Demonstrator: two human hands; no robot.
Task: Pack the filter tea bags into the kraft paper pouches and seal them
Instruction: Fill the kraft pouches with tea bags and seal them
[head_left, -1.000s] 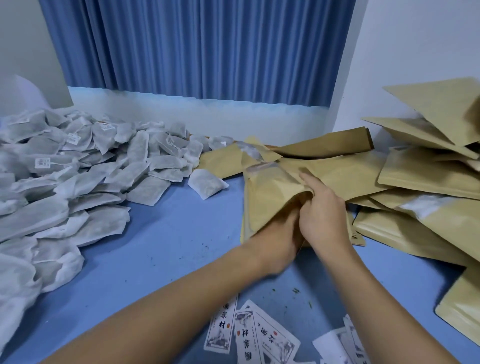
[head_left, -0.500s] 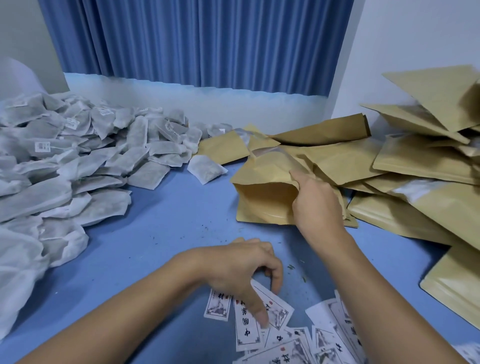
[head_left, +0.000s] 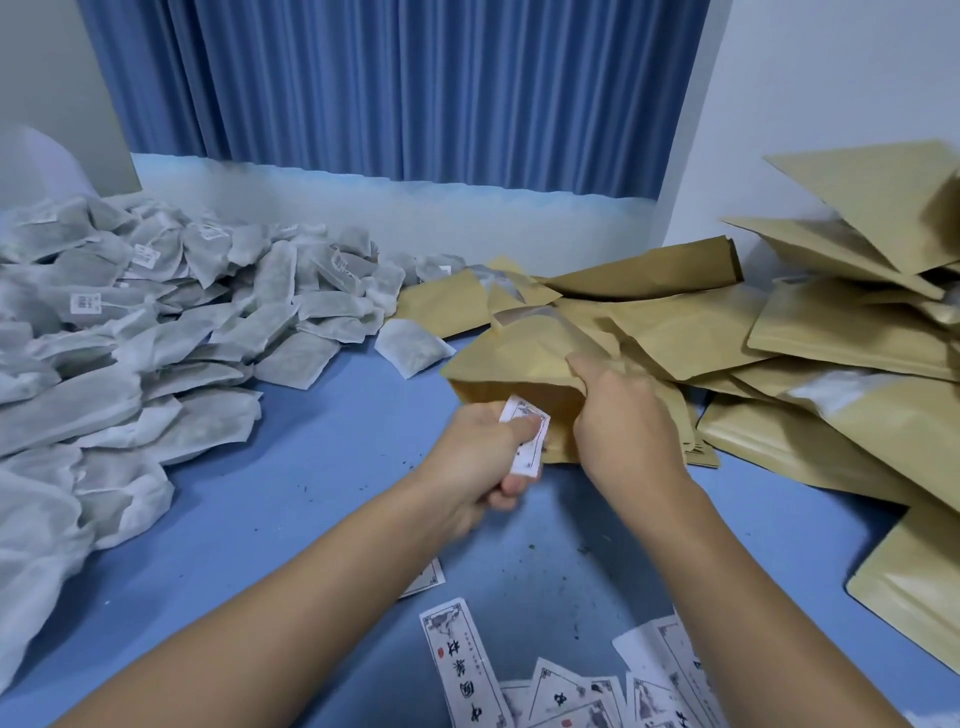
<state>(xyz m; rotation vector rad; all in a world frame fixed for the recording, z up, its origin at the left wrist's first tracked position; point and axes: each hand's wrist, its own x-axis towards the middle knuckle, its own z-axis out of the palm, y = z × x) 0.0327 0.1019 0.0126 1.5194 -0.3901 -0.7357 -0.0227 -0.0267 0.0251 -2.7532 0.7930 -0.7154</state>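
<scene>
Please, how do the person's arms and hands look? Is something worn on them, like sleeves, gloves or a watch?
The left forearm and right forearm are bare to the picture's edge, with no sleeves. The left hand and the right hand wear no gloves, and no watch, ring or bracelet is visible.

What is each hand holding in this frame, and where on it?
The left hand pinches a white printed paper slip around its middle; right hand grips the tan kraft paper pouch by the upper lip of its open mouth.
</scene>
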